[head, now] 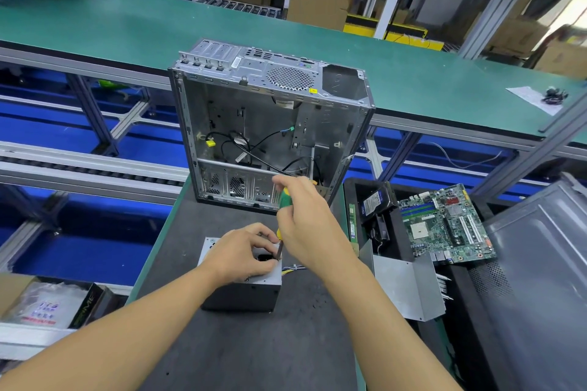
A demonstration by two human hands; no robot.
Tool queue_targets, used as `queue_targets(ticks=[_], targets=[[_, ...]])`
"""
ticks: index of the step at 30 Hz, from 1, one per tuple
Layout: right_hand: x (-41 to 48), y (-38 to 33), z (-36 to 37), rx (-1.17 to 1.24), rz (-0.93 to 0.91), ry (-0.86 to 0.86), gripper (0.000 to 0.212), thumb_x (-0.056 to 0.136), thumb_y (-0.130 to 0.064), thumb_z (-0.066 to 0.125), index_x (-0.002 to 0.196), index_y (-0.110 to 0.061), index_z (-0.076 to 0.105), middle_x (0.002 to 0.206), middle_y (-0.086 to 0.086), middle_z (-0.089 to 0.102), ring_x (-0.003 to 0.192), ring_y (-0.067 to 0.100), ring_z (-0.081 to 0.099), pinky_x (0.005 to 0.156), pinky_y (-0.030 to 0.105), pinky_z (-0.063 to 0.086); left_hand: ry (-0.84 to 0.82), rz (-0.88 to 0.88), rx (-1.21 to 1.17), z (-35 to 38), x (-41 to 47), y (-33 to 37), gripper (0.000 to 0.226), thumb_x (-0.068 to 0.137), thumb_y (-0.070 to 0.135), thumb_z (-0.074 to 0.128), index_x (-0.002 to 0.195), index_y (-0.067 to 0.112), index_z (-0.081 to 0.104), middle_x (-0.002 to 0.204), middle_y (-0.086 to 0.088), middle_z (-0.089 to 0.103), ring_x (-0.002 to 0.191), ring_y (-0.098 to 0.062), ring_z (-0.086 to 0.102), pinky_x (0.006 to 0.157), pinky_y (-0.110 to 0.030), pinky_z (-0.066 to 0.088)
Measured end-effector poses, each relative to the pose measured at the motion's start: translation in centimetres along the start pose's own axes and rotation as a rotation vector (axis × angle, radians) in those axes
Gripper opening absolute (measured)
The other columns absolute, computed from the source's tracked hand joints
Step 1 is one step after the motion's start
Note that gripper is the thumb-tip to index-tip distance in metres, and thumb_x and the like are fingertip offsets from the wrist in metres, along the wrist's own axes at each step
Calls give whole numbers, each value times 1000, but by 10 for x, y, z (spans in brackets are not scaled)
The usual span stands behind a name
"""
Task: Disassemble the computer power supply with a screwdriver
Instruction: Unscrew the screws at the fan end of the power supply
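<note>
Left hand [244,251] grips the power supply [241,295], right hand [305,219] grips the screwdriver [283,198]; if I tilt it, its tip could slip.

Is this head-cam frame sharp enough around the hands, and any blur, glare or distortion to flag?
Head view: sharp at the centre, where the right hand grips the screwdriver over the power supply held by the left hand; the edges smear, worst at the upper right; wide-angle bowing curves the green bench top; light is even, shadows soft, no glare on the work.
</note>
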State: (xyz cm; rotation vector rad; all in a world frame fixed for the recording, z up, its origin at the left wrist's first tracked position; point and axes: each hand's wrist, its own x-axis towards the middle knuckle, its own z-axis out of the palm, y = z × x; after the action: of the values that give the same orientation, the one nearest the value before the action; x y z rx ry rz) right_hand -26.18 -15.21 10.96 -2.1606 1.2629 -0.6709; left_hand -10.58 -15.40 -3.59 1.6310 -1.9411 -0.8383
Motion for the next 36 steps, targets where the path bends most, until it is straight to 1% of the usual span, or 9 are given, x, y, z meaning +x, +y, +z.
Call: queue_targets(ticks=[2,5,9,13,17,22,28,31,36], targets=[[-1,0,1,28,6,-24,42,96,-8,42,136,-20,48,135,-4,45,123,11,42,95,21,35,16,8,-9,-2,-3,5,7,66,45,61,66,50,66,100,34,58,75,3,58,65,-15,41],[-4,0,8,-30,7,-7,33,96,-29,56,129,-31,48,128,-7,36,122,13,32,95,27,36,45,22,-4,-5,-9,12,17,61,45,55,51,56,49,73,42,51,60,10,50,52,-11,35],[-4,1,9,-65,29,-23,36,97,-17,55,128,-35,47,112,-5,35,110,19,36,89,31,40,38,34,1,-3,-11,12,18,66,44,56,52,54,50,91,31,54,63,0,50,57,-14,28],[-3,0,8,-69,-5,-87,54,96,0,42,138,-33,40,118,-4,38,112,20,37,88,35,43,76,48,14,-1,-14,19,7,63,45,50,60,38,48,85,30,55,58,-2,46,53,-13,23],[-4,3,1,12,3,-60,54,94,3,42,137,-27,42,127,-4,42,121,18,39,95,38,41,128,145,85,4,-13,26,10,67,37,51,60,30,50,66,32,51,66,2,44,63,-11,27],[-5,7,-3,55,-27,-46,51,93,4,43,135,-25,44,133,-6,42,127,13,36,98,29,36,132,134,94,8,-8,18,7,76,24,66,72,20,63,75,21,56,77,-4,47,68,-23,40],[-5,18,-18,226,-29,209,42,88,-2,46,124,-25,48,103,-15,43,102,27,55,91,43,47,201,81,-7,10,-5,21,19,74,11,76,73,26,65,76,17,64,76,0,59,74,-24,49],[-5,37,-30,193,7,398,42,83,-11,45,119,-33,47,105,-16,45,104,19,49,88,31,42,249,-68,-156,10,0,27,22,79,12,76,73,30,65,76,16,70,75,2,66,70,-10,46],[-11,92,-45,141,168,274,42,89,-3,46,120,-31,47,101,-12,45,87,11,51,79,31,41,209,-18,-305,20,13,65,11,84,12,77,86,23,75,79,15,73,76,1,67,70,-8,47]])
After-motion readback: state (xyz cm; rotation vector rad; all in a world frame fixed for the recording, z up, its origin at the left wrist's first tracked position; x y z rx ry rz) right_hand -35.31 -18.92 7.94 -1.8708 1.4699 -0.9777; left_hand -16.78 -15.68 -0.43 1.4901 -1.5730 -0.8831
